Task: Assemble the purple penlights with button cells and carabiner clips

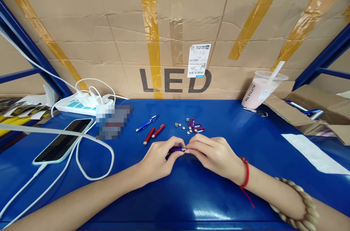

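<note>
A small purple tube (176, 148) lies between the thumb and fingers of my left hand (161, 154). The fingertips of my right hand (213, 152) pinch at the tube's silvery right end; any small part between them is too small to make out. Beyond my hands on the blue table (207, 194) are a blue penlight with a clip (144, 125), two red tubes (158, 130), several small silver pieces (183, 127) and a few red and purple carabiner clips (198, 129).
A phone (64, 140) with white cables and a power strip (82, 104) occupy the left. A pink drink cup (259, 90), keys (255, 112), a white paper strip (314, 152) and an open carton (322, 107) are on the right. A large cardboard box (120, 41) stands behind.
</note>
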{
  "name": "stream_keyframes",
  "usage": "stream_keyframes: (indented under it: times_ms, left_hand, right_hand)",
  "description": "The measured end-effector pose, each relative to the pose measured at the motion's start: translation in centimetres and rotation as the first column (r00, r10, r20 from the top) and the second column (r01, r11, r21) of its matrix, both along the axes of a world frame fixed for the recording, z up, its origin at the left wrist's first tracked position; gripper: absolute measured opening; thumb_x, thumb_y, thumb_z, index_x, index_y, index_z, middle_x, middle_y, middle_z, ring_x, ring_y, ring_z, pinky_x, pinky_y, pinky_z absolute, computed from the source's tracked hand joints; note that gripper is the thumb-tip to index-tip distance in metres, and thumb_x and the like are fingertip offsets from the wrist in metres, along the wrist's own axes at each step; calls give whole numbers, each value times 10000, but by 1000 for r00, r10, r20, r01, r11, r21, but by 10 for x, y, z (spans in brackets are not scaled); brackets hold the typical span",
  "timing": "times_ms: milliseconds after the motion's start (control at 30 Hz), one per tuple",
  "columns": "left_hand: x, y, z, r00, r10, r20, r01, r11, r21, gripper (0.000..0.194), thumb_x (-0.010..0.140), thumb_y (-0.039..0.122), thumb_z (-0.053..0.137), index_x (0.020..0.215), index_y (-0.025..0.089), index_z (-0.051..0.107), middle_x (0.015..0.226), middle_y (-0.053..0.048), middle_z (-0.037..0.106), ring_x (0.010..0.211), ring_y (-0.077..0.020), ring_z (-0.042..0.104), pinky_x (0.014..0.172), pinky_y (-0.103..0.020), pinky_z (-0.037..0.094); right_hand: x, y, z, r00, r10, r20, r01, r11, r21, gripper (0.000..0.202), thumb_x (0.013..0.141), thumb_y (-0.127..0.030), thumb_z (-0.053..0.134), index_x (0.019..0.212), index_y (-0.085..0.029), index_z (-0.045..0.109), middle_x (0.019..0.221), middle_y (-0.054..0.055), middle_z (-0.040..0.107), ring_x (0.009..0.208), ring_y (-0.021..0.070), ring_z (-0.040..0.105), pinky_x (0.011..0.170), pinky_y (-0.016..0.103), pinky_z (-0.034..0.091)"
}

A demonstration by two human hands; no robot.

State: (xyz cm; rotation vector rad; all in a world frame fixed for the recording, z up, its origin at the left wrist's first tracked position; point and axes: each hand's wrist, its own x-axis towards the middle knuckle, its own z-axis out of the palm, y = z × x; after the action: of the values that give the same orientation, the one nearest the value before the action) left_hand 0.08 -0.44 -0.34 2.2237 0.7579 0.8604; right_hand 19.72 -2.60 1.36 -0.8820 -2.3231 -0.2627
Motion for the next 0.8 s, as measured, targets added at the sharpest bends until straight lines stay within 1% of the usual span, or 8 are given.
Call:
stream_keyframes:
  times_ms: [67,167,233,300,400,467,600,800]
  left_hand:
    - [0,0,0,999,13,48,-8,996,-86,102,878,212,451,971,199,492,847,-8,625,722,-113,609,606,-170,488]
    - [1,2,0,995,41,94,-24,985,-169,116,874,228,456,982,199,485,824,-8,614,695,-105,594,572,-156,477]
    - [1,3,1,996,27,84,-10,981,-196,113,873,229,451,975,192,481,765,0,599,665,-105,574,546,-156,453]
    - [2,5,3,998,-12,60,25,976,-214,107,878,226,434,966,180,475,680,13,569,622,-105,541,533,-167,422]
    - [2,8,4,996,-71,62,83,967,-242,103,881,220,419,952,165,468,619,24,537,600,-107,507,572,-197,401]
    - [2,9,5,992,-93,83,112,959,-259,100,877,219,425,945,158,468,615,25,536,603,-107,504,609,-212,398]
    - [2,9,6,988,-120,98,143,948,-285,99,877,221,430,932,151,474,608,27,537,597,-104,504,637,-221,392]
    - [3,7,6,983,-150,108,176,938,-298,51,870,203,433,849,160,450,631,21,555,609,-106,534,649,-225,412]
  right_hand:
    - [2,2,1,1000,20,-6,-20,1000,13,200,928,-245,454,870,-176,633,828,-3,654,658,75,608,537,196,406]
    - [7,7,0,999,24,-34,-22,998,57,144,894,-267,529,939,-196,646,874,-9,667,659,74,620,565,185,431]
    - [10,10,-2,994,5,-106,8,993,119,136,858,-279,587,948,-209,660,841,-8,676,651,84,625,582,185,447]
    - [14,12,-4,987,25,-156,2,985,170,134,831,-280,622,943,-227,674,796,-9,679,646,91,627,594,186,456]
    - [16,14,-4,991,114,-66,-99,975,198,143,864,-226,571,955,-253,678,798,-19,681,585,66,601,536,182,425]
    - [16,15,-2,990,139,10,-138,968,208,196,898,-184,501,943,-252,678,827,-24,685,546,49,575,493,187,388]
    - [14,15,0,991,132,26,-134,966,219,226,918,-180,461,892,-226,681,842,-21,689,553,49,569,494,191,373]
    - [16,14,1,986,164,33,-167,964,208,262,939,-189,416,918,-233,673,827,-16,688,605,51,599,509,181,384]
